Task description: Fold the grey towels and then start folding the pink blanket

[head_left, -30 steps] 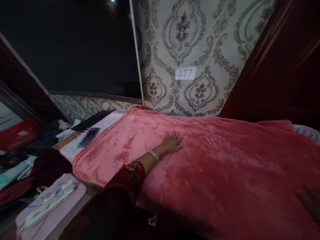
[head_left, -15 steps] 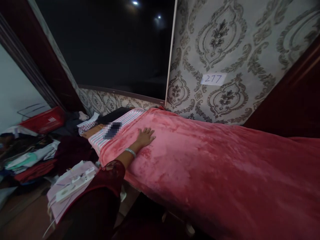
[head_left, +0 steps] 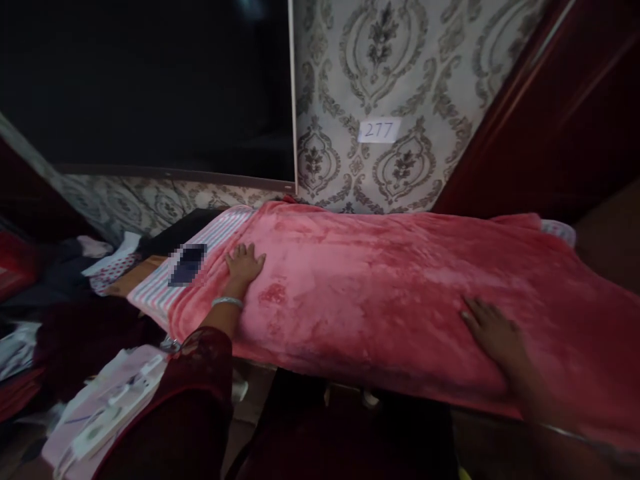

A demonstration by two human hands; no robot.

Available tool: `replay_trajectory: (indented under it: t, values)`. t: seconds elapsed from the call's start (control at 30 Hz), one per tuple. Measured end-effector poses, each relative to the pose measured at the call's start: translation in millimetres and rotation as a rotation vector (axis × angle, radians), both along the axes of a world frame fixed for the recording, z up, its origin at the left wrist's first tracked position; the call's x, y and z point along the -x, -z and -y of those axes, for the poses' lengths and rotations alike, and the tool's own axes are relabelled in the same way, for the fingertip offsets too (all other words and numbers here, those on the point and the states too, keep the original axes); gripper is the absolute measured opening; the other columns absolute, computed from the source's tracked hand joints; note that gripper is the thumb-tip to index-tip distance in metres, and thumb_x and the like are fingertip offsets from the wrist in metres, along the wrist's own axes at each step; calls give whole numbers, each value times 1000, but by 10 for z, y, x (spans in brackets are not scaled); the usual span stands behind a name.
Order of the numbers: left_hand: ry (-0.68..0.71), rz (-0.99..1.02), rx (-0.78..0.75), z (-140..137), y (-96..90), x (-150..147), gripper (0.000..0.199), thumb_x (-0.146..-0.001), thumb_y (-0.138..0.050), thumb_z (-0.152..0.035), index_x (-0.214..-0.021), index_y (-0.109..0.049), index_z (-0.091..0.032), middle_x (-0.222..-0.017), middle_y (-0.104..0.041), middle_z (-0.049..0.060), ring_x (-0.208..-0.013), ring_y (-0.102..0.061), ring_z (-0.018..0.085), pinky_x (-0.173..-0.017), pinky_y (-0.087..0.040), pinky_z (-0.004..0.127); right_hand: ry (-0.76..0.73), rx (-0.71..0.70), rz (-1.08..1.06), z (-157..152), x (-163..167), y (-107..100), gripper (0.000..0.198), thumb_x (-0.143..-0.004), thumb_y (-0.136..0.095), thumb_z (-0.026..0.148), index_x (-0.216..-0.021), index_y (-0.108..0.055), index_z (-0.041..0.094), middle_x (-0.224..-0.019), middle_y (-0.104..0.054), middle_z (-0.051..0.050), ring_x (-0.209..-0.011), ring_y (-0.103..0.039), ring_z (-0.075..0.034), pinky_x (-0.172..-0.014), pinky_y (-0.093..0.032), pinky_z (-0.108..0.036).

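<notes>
A plush pink-red blanket [head_left: 340,300] lies spread over a long raised surface in front of me. My left hand [head_left: 245,263] rests flat on its left part, fingers spread, with a bracelet at the wrist. Farther right, my right hand [head_left: 493,330] is palm down on the blanket with fingers stretched out, slightly blurred. Neither hand grips anything. Left of my left hand, a striped cloth [head_left: 155,293] shows from under the blanket's edge, and a dark blurred-out object [head_left: 187,265] lies on it.
A large dark screen [head_left: 150,87] hangs on the patterned wall, beside a paper label [head_left: 379,130] reading 277. At lower left, a white power strip [head_left: 115,407] sits on a pink surface. Dark clothes [head_left: 90,340] are piled behind it. A dark red panel [head_left: 540,120] stands at right.
My view has turned right. My right hand has come into view on the blanket. My left hand stays flat on the blanket, now nearer its left edge.
</notes>
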State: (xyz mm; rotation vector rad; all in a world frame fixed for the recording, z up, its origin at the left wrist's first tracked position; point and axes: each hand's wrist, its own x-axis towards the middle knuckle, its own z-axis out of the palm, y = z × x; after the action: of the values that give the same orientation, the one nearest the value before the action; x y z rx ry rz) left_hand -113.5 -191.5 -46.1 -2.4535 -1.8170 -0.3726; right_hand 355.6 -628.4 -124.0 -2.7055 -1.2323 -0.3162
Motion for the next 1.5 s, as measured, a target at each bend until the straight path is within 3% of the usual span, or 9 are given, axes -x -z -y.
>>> replay_trajectory:
  t: [0.3, 0.53, 0.7, 0.8, 1.0, 1.13, 1.3, 1.4, 1.5]
  values:
    - [28, 58, -9, -39, -9, -14, 70, -97, -33, -56, -152, -43, -13, -160, -39, 24, -150, -32, 38, -118, -22, 66, 66, -1, -65, -39, 101, -124, 65, -101, -19, 51, -155, -45, 27, -162, -40, -9, -148, -37, -32, -113, -36, -63]
    - [16, 39, -8, 27, -84, -52, 67, -97, -35, -52, -152, -44, -15, -160, -39, 23, -148, -34, 38, -117, -23, 66, 71, 12, -81, -33, 21, -82, 61, -101, -24, 49, -156, -43, 31, -162, -41, -7, -148, -37, -32, -113, -36, -64]
    - [24, 2, -18, -6, -131, -1, 68, -98, -32, -54, -152, -44, -15, -155, -45, 25, -146, -38, 42, -113, -26, 72, 149, 44, -161, -148, 73, -209, 60, -102, -24, 46, -156, -44, 26, -162, -41, -10, -148, -37, -32, -113, -37, -62]
    - [79, -10, -33, 59, -191, -165, 69, -99, -29, -51, -154, -41, -10, -157, -42, 27, -147, -37, 42, -114, -26, 71, 143, -7, -114, -476, 334, -363, 58, -103, -26, 42, -152, -49, 21, -155, -48, -16, -145, -41, -34, -111, -38, -63]
    - [486, -118, 31, 512, -169, -910, 64, -101, -32, -48, -158, -37, -18, -165, -33, 16, -154, -27, 33, -121, -22, 64, -353, 13, -162, -1633, 1270, -688, 56, -105, -35, 39, -157, -41, 23, -163, -37, -14, -152, -30, -29, -121, -24, -55]
    - [552, -145, -15, 694, -2, -1112, 60, -102, -34, -45, -155, -43, -20, -164, -37, 15, -153, -30, 33, -120, -25, 64, -555, 78, -213, -2160, 1579, -761, 57, -106, -32, 49, -160, -35, 30, -169, -24, -7, -156, -20, -29, -123, -15, -58]
    - [560, -147, -25, 687, 61, -1082, 59, -102, -34, -45, -155, -43, -21, -164, -36, 15, -153, -31, 33, -120, -27, 63, -461, 110, -156, -2087, 1091, -721, 58, -106, -30, 51, -159, -37, 29, -168, -28, -6, -154, -25, -28, -123, -19, -56]
    - [558, -132, -28, 679, 47, -1081, 59, -102, -34, -45, -155, -44, -20, -163, -37, 16, -152, -32, 33, -119, -28, 63, -208, 128, -92, -1593, 446, -657, 57, -105, -29, 45, -156, -44, 21, -164, -36, -12, -152, -31, -28, -121, -24, -54]
    - [557, -121, -27, 680, 50, -1096, 59, -102, -35, -45, -154, -45, -21, -164, -37, 15, -152, -32, 33, -119, -27, 63, 85, 102, -94, -803, -233, -548, 58, -104, -27, 42, -155, -44, 21, -163, -37, -13, -151, -32, -30, -117, -28, -60]
